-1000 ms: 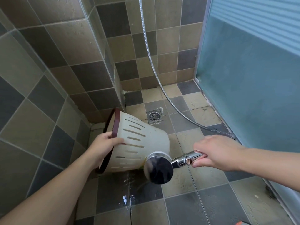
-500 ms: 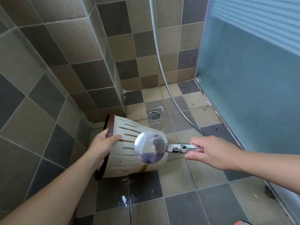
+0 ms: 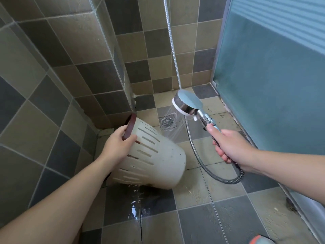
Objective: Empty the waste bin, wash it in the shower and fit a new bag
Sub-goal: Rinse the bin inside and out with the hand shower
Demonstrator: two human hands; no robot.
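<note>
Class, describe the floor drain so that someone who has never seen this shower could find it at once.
Start at the far corner of the tiled shower floor, near the frosted blue-green glass door. Below the round chrome shower head, past the tilted cream slotted waste bin, lies the square metal floor drain: the only shiny grated square among matte tiles.

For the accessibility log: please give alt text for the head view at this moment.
In a tiled shower, the left hand grips the brown rim of a slotted white waste bin tipped on its side, while the right hand holds a chrome shower head spraying water down near the floor drain. The floor tiles are wet.
</note>
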